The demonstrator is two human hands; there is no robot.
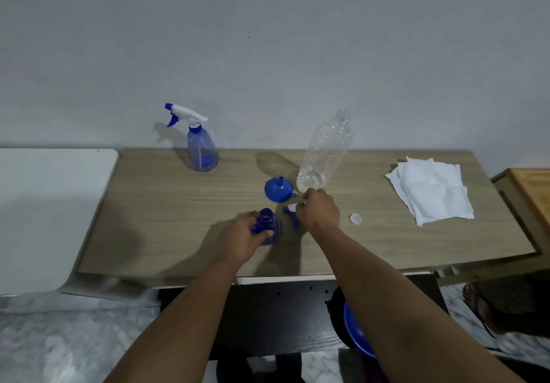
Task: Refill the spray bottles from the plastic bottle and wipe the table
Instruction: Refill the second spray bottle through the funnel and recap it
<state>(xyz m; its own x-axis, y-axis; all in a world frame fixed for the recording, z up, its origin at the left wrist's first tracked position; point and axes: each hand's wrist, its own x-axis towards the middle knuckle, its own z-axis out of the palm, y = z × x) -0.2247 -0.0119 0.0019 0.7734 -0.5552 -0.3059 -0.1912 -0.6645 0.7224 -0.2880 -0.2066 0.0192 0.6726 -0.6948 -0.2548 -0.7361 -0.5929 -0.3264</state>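
Observation:
A blue spray bottle with its neck uncovered stands near the table's middle front; my left hand is wrapped around it. My right hand is closed on that bottle's white and blue spray head, just right of the bottle and low over the table. A blue funnel lies upside down behind them. The clear plastic bottle, capless and nearly drained, stands behind my right hand. A second spray bottle with its head on stands at the back left.
A stack of white paper towels lies at the table's right end, and a small white cap sits right of my right hand. The wooden table abuts a white surface on the left. A blue basin sits under the table.

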